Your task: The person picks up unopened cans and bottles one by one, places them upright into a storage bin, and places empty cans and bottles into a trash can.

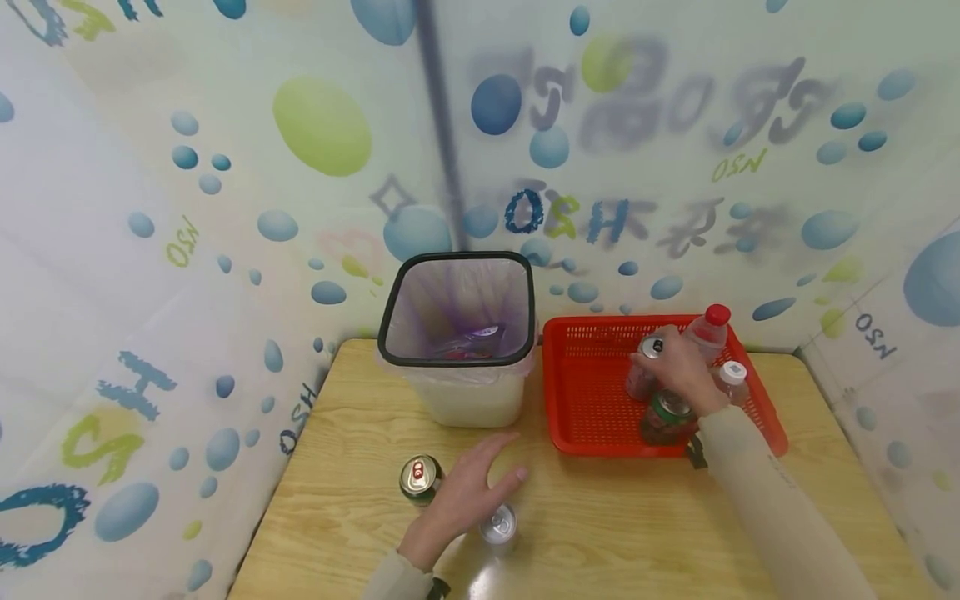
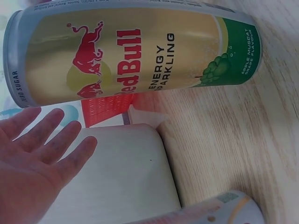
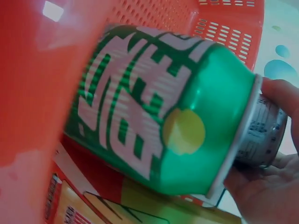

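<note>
The right hand (image 1: pixel 681 367) has its grip curled round a silver-topped cylindrical metal can (image 1: pixel 640 382) inside the red perforated plastic basket (image 1: pixel 552 392); the left hand (image 1: pixel 463 490) spreads its grip wide, holding nothing. A steady, upright lift should best avoid knocking the green metal can (image 3: pixel 210 116) beside it.

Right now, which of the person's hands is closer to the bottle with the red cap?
Right. The right hand grips a can in the red basket, close beside the red-capped bottle; the left hand is over the table, off to the basket's left.
</note>
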The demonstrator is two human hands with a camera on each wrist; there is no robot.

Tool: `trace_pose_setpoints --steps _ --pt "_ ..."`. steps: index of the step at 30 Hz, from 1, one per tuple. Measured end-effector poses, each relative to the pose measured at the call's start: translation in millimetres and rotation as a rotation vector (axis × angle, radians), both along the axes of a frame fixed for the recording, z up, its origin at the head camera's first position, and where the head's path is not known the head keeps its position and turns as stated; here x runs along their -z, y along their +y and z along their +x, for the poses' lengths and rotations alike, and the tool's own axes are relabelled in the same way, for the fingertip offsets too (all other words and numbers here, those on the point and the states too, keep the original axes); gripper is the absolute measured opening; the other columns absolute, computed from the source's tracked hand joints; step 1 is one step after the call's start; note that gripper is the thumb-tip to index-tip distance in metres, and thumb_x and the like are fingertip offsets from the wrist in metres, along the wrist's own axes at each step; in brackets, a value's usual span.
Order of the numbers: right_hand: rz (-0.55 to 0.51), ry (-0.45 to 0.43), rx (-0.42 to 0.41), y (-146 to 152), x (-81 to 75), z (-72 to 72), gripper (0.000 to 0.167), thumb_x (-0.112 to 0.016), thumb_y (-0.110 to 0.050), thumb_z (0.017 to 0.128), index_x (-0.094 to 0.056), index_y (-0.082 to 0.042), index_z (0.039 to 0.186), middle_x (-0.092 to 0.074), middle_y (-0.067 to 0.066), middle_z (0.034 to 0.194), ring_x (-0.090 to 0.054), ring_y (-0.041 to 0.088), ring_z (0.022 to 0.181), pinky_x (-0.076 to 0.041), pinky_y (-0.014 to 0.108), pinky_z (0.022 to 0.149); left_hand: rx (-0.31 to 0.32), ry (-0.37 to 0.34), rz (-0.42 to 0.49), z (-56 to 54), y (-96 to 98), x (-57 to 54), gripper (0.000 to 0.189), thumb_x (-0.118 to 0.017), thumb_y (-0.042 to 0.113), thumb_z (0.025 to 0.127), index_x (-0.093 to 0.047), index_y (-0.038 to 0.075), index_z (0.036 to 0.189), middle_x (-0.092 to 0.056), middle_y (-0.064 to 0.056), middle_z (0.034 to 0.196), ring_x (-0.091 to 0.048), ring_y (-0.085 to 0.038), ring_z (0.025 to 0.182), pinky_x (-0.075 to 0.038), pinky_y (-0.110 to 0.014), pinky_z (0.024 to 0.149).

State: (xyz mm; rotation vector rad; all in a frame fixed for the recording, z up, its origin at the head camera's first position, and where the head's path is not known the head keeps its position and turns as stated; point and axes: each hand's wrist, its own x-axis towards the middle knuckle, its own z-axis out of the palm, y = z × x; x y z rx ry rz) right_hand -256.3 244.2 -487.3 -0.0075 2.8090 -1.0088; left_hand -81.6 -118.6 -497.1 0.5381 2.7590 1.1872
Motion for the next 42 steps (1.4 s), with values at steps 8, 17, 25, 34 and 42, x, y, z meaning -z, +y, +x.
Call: trace_pose_setpoints --steps 8,17,25,34,42 --pt "0.069 0.068 -0.047 -4 -5.6 4.9 0.066 -0.080 -0.026 0.092 -0.047 0.003 0.141 -0.062 0.023 0.127 -0.061 0.040 0.109 -0.050 0.063 0.100 0.020 -0.007 -0.006 -2.8 5.7 -3.4 0.059 -0.056 0.051 0.103 -0.053 0.016 0.151 -0.054 -0.006 0.153 -0.050 -0.029 0.140 -0.040 -0.054 0.114" --pt "0.143 0.186 -0.099 -7 -24.8 18.6 0.060 -0.070 -0.026 0.099 -0.048 0.001 0.148 -0.058 0.026 0.139 -0.056 0.044 0.123 -0.046 0.067 0.103 0.045 -0.021 -0.004 -5.3 12.1 -7.2 0.059 -0.057 0.051 0.103 -0.053 0.017 0.151 -0.054 -0.002 0.153 -0.049 -0.026 0.141 -0.039 -0.052 0.115" --pt "0.056 0.336 -0.014 5 -51.9 60.6 0.051 -0.065 -0.029 0.103 -0.054 -0.003 0.145 -0.061 0.025 0.137 -0.062 0.045 0.117 -0.051 0.066 0.094 0.057 -0.012 -0.008 -6.2 14.9 -7.0 0.060 -0.057 0.051 0.103 -0.054 0.014 0.150 -0.054 -0.004 0.152 -0.049 -0.029 0.141 -0.040 -0.053 0.115" --pt "-0.027 0.513 0.151 51 -54.0 101.9 0.043 -0.047 -0.028 0.111 -0.054 -0.003 0.145 -0.056 0.028 0.141 -0.050 0.050 0.127 -0.040 0.072 0.103 0.049 -0.033 0.027 -5.5 15.8 -5.7 0.062 -0.056 0.053 0.103 -0.053 0.014 0.151 -0.053 -0.006 0.154 -0.048 -0.031 0.142 -0.037 -0.056 0.115" --pt "0.000 0.420 0.228 104 -27.7 120.0 0.054 -0.033 -0.030 0.113 -0.035 0.001 0.158 -0.039 0.036 0.154 -0.033 0.060 0.140 -0.021 0.074 0.114 0.049 -0.013 0.040 -4.6 16.2 -3.7 0.058 -0.058 0.048 0.104 -0.054 0.014 0.150 -0.054 -0.007 0.153 -0.049 -0.030 0.142 -0.038 -0.054 0.115"
